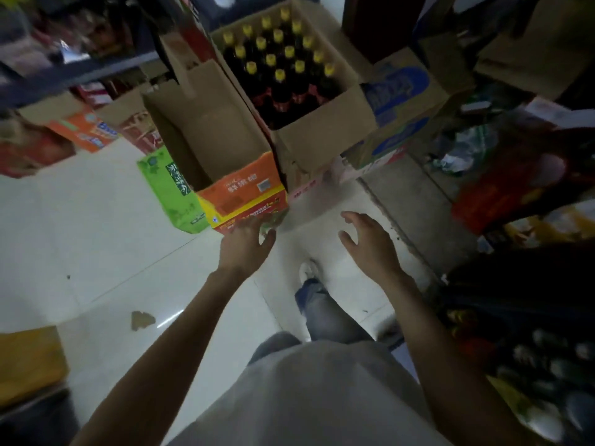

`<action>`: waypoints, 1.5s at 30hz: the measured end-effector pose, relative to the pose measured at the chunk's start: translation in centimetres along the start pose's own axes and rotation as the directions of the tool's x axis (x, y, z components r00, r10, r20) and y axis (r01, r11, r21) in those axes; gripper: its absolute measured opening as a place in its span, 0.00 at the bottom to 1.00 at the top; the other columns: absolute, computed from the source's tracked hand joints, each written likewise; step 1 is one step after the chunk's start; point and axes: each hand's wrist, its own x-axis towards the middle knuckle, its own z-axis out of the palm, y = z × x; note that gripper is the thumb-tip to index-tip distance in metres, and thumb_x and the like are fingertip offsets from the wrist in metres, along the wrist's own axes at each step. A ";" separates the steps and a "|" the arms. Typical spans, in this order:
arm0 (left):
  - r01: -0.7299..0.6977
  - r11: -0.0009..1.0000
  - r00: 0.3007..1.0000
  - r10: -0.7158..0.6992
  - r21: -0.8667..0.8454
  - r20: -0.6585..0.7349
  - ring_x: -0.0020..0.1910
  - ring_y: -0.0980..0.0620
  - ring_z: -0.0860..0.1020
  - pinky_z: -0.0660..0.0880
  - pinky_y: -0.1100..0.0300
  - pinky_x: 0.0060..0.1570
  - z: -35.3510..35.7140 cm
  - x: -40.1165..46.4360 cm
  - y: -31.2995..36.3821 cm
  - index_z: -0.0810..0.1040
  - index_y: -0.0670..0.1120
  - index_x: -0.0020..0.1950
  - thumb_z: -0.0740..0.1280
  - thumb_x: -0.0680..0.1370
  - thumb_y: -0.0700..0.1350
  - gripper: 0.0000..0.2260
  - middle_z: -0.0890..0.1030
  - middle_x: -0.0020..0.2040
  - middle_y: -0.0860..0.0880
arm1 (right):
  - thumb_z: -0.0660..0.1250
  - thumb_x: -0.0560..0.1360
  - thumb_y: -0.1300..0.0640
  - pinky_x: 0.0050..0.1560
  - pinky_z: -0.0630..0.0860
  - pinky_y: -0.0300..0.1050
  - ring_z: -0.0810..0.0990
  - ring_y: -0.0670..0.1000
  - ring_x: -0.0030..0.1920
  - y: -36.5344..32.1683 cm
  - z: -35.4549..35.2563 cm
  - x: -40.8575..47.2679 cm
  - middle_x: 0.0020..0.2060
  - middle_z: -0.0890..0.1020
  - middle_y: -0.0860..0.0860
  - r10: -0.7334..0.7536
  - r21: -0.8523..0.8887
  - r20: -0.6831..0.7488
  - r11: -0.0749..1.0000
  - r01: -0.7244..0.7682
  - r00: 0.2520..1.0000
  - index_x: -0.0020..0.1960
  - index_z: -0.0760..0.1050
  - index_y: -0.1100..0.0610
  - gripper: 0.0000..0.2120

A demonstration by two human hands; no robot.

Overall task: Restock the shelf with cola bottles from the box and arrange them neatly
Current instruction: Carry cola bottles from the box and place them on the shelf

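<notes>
Floor (96,220): pale tiles, cartons standing around.
Box (322,136), at 12 o'clock: brown carton, flaps open, cola bottles (280,72) upright in rows, yellow caps, dark contents.
Empty carton (209,130), touching the box at its 9 o'clock side: orange printed end (244,194).
Left hand (246,239): fingers spread wide, touching the orange end's lower edge, holding nothing.
Right hand (367,239): fingers wide, above the floor, holding nothing.
</notes>
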 end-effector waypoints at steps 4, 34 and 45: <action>-0.048 0.997 0.999 0.046 0.068 0.029 0.57 0.40 0.77 0.74 0.50 0.50 -3.8 11.4 -0.2 0.73 0.51 0.66 0.62 0.77 0.52 0.18 0.79 0.60 0.43 | 0.65 0.78 0.59 0.54 0.73 0.54 0.76 0.63 0.58 -1.2 -1.8 11.6 0.58 0.78 0.61 -0.029 -0.050 -0.025 0.998 0.028 0.999 0.66 0.72 0.63 0.18; -0.316 0.934 0.927 0.266 0.167 0.263 0.59 0.46 0.75 0.76 0.53 0.44 3.2 51.6 -5.4 0.67 0.42 0.66 0.75 0.70 0.46 0.29 0.76 0.60 0.45 | 0.75 0.70 0.56 0.50 0.74 0.53 0.79 0.62 0.56 2.3 3.5 50.2 0.55 0.81 0.56 0.459 -0.015 -0.108 0.886 -0.463 0.882 0.65 0.68 0.56 0.27; -0.452 0.879 0.888 0.426 0.150 0.174 0.51 0.45 0.80 0.77 0.56 0.30 4.0 51.8 -6.2 0.69 0.42 0.61 0.79 0.64 0.45 0.30 0.80 0.51 0.44 | 0.77 0.68 0.53 0.57 0.74 0.53 0.74 0.57 0.64 2.7 5.3 50.8 0.66 0.74 0.49 0.445 0.005 -0.045 0.895 -0.446 0.894 0.69 0.68 0.51 0.33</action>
